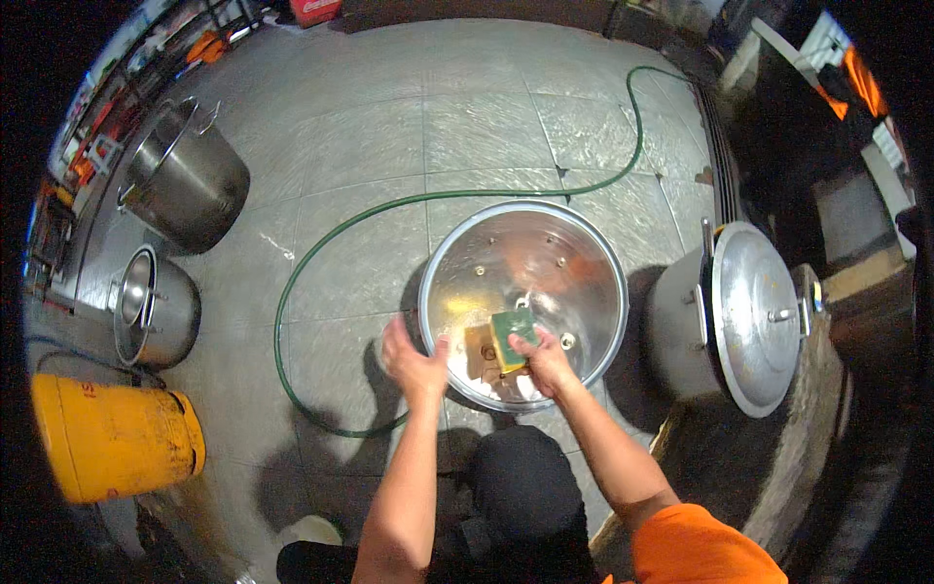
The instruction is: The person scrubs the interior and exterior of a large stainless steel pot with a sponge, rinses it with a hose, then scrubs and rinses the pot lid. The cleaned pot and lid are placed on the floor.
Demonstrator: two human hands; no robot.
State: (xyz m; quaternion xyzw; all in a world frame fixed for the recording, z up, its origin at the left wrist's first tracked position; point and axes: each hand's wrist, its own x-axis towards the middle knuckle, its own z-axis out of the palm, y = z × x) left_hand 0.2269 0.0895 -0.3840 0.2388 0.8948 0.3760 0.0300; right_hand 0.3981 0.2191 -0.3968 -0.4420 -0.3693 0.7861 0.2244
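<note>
A round, wide metal vessel (525,255) with a shiny interior and several small round fittings stands on the tiled floor before me. My right hand (543,356) is closed on a green and yellow scouring sponge (514,332), held over the near part of the vessel. My left hand (417,361) is at the vessel's near left rim, fingers apart and slightly blurred, holding nothing. Whether its thumb touches the rim I cannot tell.
A green hose (321,244) curves over the floor behind and left of the vessel. To the right stands a large metal pot (675,336) with a tilted lid (755,321). At left are a tall pot (197,182), a smaller pot (175,321) and a yellow container (117,438).
</note>
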